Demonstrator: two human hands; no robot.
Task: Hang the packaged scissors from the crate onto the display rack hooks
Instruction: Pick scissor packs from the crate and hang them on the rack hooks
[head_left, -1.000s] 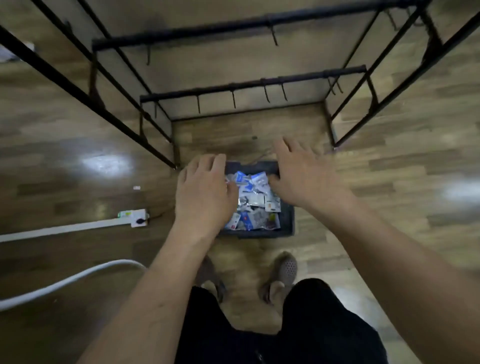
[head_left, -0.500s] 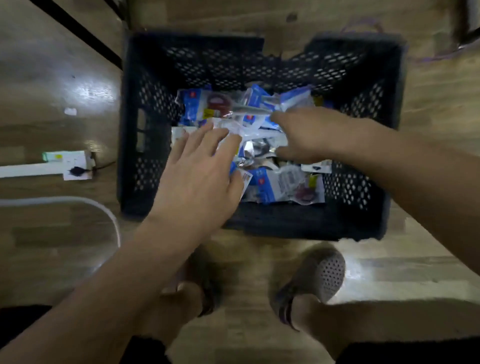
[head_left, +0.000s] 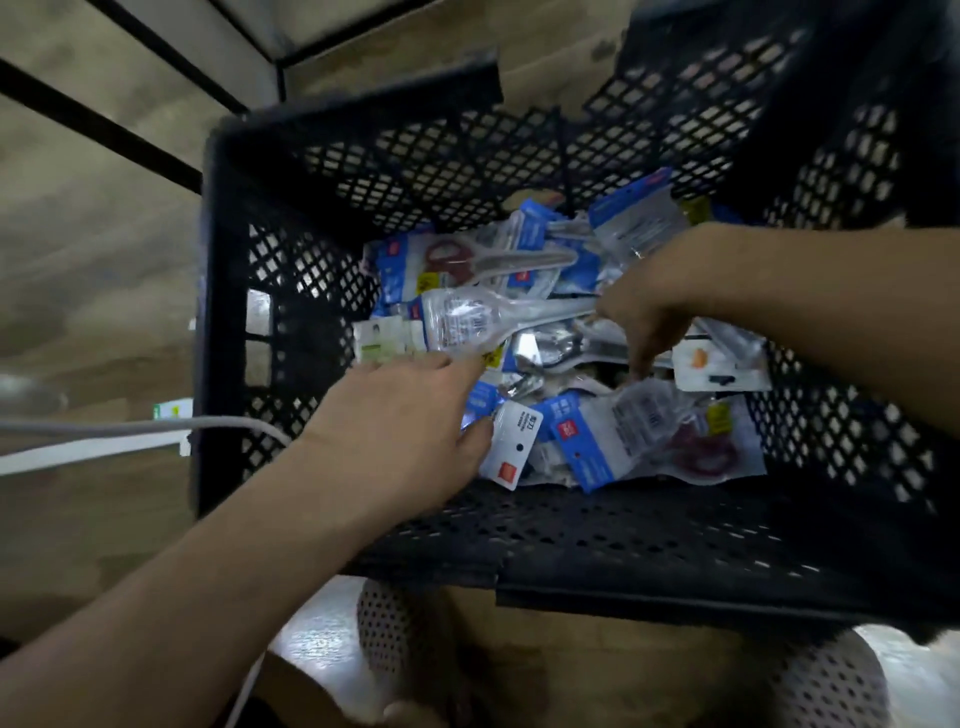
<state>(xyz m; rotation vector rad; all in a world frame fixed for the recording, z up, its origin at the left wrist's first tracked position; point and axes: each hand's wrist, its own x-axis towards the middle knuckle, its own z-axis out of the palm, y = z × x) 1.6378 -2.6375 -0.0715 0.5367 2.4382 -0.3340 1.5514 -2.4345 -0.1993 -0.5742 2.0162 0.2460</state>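
The black mesh crate (head_left: 291, 223) fills most of my view, sitting on the wood floor (head_left: 78, 270). Past its far left corner I can see black bars of the rack (head_left: 130, 140). Both forearms reach in from the near side. The left hand (head_left: 410, 421) lies over the near left of the pile, its fingers fairly straight and close together, their tips touching the packs (head_left: 587, 447); it grips nothing that I can see. The right hand (head_left: 660, 291) comes in from the right with its fingers curled down into the heap. Whether it pinches anything I cannot tell. The scissors are all in the crate, heaped loose in blue and clear packets. One long clear pack (head_left: 467, 317) lies across the top, its narrow end running up to the right hand. A white pack (head_left: 514, 441) sits just beside the left thumb. A grey cable (head_left: 130, 426) runs along the floor left of the crate, and two perforated shoes (head_left: 395, 623) show below it.
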